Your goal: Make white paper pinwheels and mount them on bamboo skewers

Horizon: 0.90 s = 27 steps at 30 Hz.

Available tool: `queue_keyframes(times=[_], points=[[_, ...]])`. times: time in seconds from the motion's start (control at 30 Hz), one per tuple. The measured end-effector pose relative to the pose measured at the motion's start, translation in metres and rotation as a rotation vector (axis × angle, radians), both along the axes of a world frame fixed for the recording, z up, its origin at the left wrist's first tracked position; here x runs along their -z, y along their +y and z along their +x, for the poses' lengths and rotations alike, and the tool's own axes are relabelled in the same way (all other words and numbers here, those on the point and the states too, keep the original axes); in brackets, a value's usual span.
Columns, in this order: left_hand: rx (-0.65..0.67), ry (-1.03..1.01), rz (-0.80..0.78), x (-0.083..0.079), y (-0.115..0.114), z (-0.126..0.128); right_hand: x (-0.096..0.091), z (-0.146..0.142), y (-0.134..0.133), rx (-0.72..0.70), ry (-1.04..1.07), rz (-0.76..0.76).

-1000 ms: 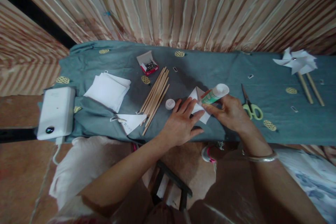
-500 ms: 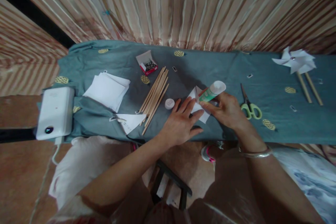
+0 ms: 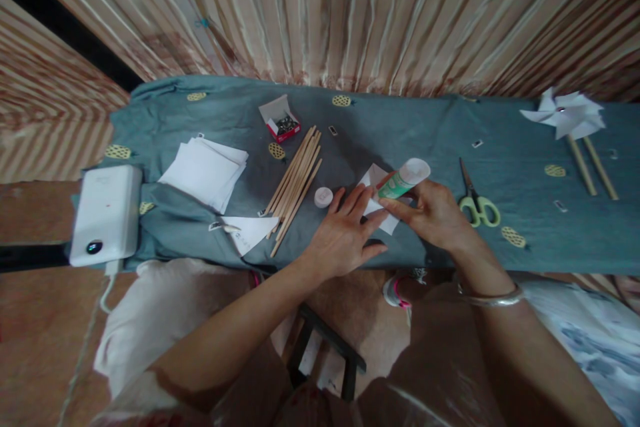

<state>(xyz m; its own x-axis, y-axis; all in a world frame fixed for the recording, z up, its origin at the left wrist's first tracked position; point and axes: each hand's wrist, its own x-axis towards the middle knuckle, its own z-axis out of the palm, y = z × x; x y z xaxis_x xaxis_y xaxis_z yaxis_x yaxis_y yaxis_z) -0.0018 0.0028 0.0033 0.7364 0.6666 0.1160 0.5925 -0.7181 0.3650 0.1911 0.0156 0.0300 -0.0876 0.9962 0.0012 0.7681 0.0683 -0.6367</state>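
Observation:
My right hand (image 3: 435, 215) is closed around a green and white glue stick (image 3: 404, 177), tilted with its lower end against a white piece of paper (image 3: 374, 176). My left hand (image 3: 346, 232) lies with fingers spread on the left part of that paper, pressing it to the cloth. Both hands partly cover the sheet, so its full shape is hidden. Just left of my left fingertips sits a round white cap (image 3: 323, 197). Green-handled scissors (image 3: 477, 203) lie to the right of my right hand.
Wooden sticks (image 3: 295, 190) lie in a bunch left of the cap, near an open red box (image 3: 284, 127) of small metal pieces. Farther left are stacked white sheets (image 3: 203, 173), a paper triangle (image 3: 253, 233) and a white power bank (image 3: 106, 213). White pinwheels (image 3: 567, 115) lie at the right.
The glue stick has shifted very slightly on the paper with my right hand. My left hand stays in place.

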Motion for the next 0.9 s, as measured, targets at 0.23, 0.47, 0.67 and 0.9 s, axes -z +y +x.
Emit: queue_keyframes(times=[0.23,0.47,0.67,0.9], points=[[0.003,0.002,-0.005,0.0008,-0.0003,-0.0001,0.0008,0.0057,-0.0021,0.021,-0.034,-0.003],[-0.006,-0.02,0.001,0.0013,-0.0008,-0.0006,0.0005,0.0073,-0.0013,0.04,-0.049,0.013],[-0.003,-0.018,0.007,0.0027,-0.0013,-0.0004,0.0,0.0051,0.0009,0.059,-0.046,0.031],[-0.001,-0.009,0.006,0.0012,-0.0014,0.0003,0.0026,0.0033,0.0054,0.059,-0.019,0.029]])
